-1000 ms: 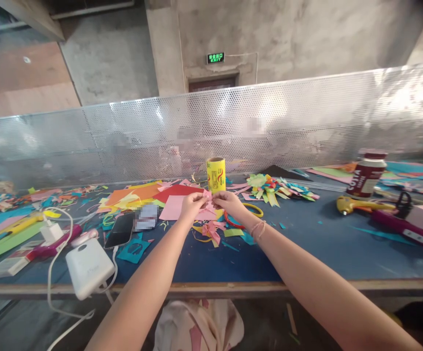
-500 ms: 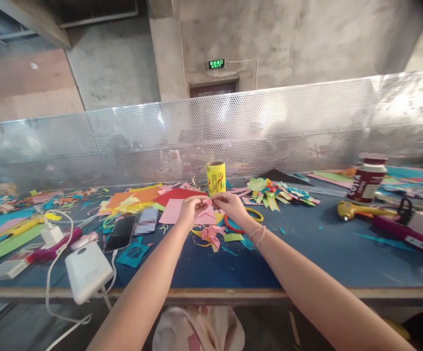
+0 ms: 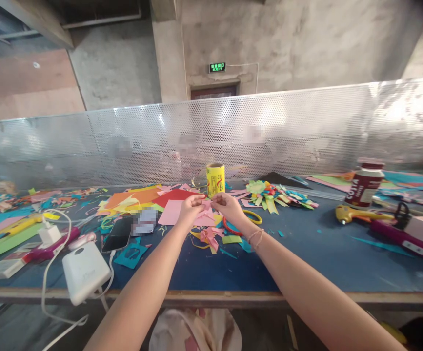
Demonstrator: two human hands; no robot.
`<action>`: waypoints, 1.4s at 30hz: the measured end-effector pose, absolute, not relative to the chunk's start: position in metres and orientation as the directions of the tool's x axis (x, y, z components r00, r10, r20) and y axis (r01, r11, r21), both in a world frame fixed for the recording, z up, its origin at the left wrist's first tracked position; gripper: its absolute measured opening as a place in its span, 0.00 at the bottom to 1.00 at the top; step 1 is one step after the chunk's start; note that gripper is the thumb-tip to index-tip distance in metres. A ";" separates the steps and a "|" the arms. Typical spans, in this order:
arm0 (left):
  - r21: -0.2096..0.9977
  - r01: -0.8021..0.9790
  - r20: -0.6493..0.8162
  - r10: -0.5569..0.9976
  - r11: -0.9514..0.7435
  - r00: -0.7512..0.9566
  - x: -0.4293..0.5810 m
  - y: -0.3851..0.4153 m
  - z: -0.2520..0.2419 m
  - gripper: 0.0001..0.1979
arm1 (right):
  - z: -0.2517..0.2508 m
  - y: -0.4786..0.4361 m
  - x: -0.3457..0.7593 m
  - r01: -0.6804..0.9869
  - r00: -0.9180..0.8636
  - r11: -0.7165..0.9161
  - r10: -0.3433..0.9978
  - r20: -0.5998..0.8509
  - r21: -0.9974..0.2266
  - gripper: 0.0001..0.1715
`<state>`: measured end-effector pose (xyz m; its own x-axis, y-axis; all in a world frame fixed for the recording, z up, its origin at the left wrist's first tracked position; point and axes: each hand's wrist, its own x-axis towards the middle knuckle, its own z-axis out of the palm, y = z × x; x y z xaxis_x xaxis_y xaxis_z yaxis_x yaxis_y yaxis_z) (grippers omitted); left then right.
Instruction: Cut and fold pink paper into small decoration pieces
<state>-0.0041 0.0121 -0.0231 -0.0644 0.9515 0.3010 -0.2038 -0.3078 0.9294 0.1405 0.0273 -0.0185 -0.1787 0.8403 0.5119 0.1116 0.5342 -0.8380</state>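
Observation:
Both hands meet over the middle of the table, fingertips almost touching. My left hand (image 3: 191,209) and my right hand (image 3: 229,205) pinch a small piece of pink paper (image 3: 206,204) between them; its exact shape is too small to tell. Under them lies a flat pink paper sheet (image 3: 168,213). Nearer me is a pink folded paper piece (image 3: 210,236) with loose strips about it. Scissors with red and yellow handles (image 3: 253,216) lie partly hidden behind my right wrist. A yellow tape roll (image 3: 216,181) stands upright just beyond my fingers.
Left of my arm are a phone (image 3: 117,234), a white power bank (image 3: 86,273) with cables and a yellow tool (image 3: 11,229). At right stand a brown bottle (image 3: 365,184) and a yellow glue gun (image 3: 361,214). Paper flowers (image 3: 266,192) and scraps lie behind; a perforated metal screen (image 3: 299,131) borders the table.
Both hands stay together at the same place, with small finger movements on the pink paper. The view has shifted slightly; nothing on the table has visibly moved.

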 end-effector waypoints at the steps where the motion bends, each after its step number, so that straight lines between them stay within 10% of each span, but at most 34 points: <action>1: 0.928 -0.211 0.302 0.952 -0.307 -0.059 -0.004 0.012 -0.023 0.17 | -0.018 0.026 0.140 0.127 -0.179 0.537 0.839 0.513 -0.834 0.10; 30: 0.939 -0.268 0.184 0.973 -0.215 -0.137 -0.003 0.010 -0.021 0.08 | -0.020 0.033 0.143 0.319 -0.183 0.532 0.847 0.500 -0.784 0.11; 36: 0.927 -0.284 0.205 0.965 -0.246 -0.165 -0.004 0.011 -0.021 0.11 | -0.024 0.037 0.169 0.899 -0.172 0.321 0.884 0.435 -0.296 0.17; 42: 0.917 -0.285 0.249 0.959 -0.278 -0.134 -0.006 0.010 -0.019 0.08 | -0.039 0.053 0.192 0.981 -0.149 0.168 0.974 0.172 -0.100 0.22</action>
